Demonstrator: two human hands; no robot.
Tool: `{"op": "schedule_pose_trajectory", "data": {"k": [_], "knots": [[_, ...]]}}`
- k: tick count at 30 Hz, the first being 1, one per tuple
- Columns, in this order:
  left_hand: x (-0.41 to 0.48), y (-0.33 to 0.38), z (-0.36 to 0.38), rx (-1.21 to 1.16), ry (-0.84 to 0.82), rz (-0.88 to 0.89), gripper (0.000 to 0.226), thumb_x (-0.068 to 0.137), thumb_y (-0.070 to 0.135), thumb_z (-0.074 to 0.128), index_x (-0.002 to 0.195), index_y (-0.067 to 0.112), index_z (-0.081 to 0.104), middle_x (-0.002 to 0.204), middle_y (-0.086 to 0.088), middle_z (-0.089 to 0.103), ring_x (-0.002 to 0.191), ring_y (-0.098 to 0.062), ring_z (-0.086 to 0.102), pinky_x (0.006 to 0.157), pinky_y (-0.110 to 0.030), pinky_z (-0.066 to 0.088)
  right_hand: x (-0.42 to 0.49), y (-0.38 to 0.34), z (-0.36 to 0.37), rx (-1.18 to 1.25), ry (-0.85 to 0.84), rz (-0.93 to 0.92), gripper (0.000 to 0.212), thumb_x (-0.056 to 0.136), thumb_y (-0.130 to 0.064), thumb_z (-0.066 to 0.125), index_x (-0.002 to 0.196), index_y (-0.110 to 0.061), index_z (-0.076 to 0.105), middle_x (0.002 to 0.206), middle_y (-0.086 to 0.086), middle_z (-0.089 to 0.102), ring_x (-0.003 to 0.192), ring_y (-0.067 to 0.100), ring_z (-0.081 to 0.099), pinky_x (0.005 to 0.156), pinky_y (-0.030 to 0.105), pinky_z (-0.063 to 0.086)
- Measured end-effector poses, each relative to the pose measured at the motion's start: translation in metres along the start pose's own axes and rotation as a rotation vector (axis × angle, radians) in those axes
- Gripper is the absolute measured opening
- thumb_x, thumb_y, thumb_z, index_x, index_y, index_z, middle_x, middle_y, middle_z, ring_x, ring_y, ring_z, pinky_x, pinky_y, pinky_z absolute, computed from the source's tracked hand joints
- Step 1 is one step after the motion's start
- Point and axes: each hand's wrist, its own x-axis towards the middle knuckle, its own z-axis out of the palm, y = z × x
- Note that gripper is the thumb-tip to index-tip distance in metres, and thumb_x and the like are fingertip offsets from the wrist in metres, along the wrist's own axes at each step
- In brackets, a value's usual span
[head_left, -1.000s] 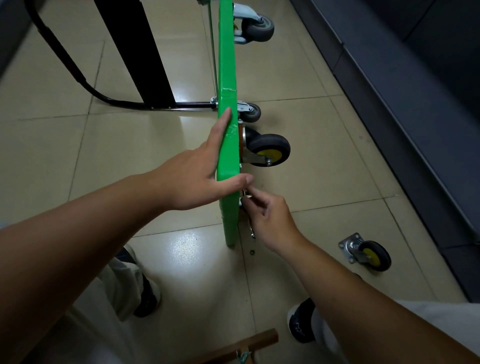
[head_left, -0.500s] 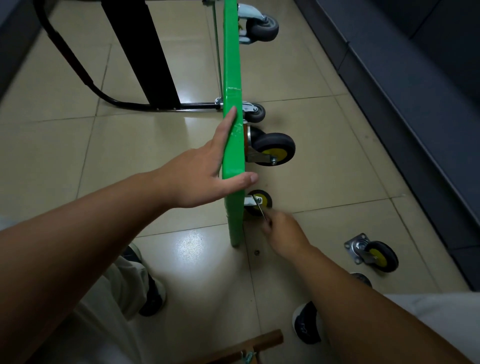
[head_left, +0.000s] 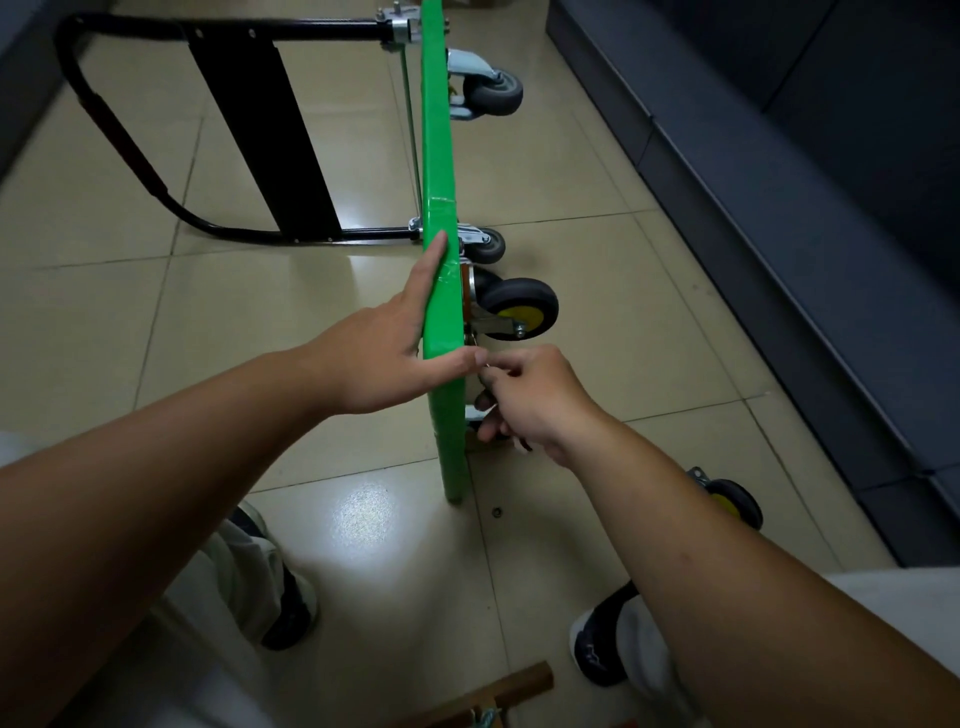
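A green cart platform (head_left: 439, 156) stands on its side edge on the tiled floor. My left hand (head_left: 384, 358) steadies it, with straight fingers flat on the left face and the thumb laid across the top edge. My right hand (head_left: 535, 400) pinches a thin metal tool (head_left: 487, 370) against the platform's underside, just below a mounted black caster with a yellow hub (head_left: 519, 309). The metal plate of a lower caster (head_left: 475, 414) shows beside my right fingers; the rest is hidden.
Two grey casters (head_left: 493, 93) (head_left: 485, 247) sit farther along the platform. The black handle (head_left: 104, 119) lies to the left. A loose yellow-hub caster (head_left: 732, 501) and a small nut (head_left: 497, 512) lie on the floor. Dark cabinet (head_left: 779, 208) on the right; wooden piece (head_left: 498, 691) near my shoes.
My right hand went down to the lower caster, then came back up near my left thumb with the tool. My left hand stays on the platform.
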Motion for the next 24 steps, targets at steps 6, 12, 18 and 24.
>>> {"op": "schedule_pose_trajectory", "data": {"k": [6,12,18,24], "knots": [[0.001,-0.001,0.000,0.010,-0.001,0.005,0.109,0.080,0.075,0.051,0.148,0.050,-0.031,0.160,-0.004,0.038,0.110,-0.024,0.066,0.093,-0.044,0.057,-0.001,-0.001,0.002,0.023,-0.006,-0.031,0.033,0.106,-0.022,0.049,0.136,-0.017,0.062,0.085,0.000,0.065,0.049,0.010,0.056,0.037,0.014,0.037],[0.001,0.001,0.000,0.011,0.005,0.000,0.110,0.079,0.076,0.051,0.148,0.050,-0.030,0.159,-0.006,0.039,0.107,-0.023,0.067,0.092,-0.043,0.057,0.001,0.001,0.001,0.073,-0.097,-0.048,0.029,0.107,-0.017,0.045,0.121,-0.016,0.071,0.074,-0.001,0.067,0.044,0.011,0.054,0.046,0.023,0.045],[-0.001,0.001,0.001,-0.001,0.018,-0.007,0.109,0.081,0.076,0.052,0.149,0.050,-0.029,0.157,-0.006,0.041,0.100,-0.021,0.068,0.088,-0.040,0.058,0.007,0.015,0.003,-0.036,-0.160,-0.132,0.027,0.108,-0.022,0.046,0.115,-0.017,0.071,0.066,-0.004,0.069,0.052,0.017,0.063,0.051,0.026,0.049],[-0.001,0.000,0.000,-0.016,0.010,0.009,0.109,0.080,0.075,0.052,0.147,0.051,-0.030,0.157,-0.004,0.040,0.101,-0.021,0.068,0.088,-0.041,0.058,0.031,0.055,0.011,-0.088,-0.051,-0.250,0.030,0.103,-0.022,0.058,0.130,-0.029,0.068,0.098,0.000,0.073,0.093,0.017,0.070,0.082,0.033,0.058]]}}
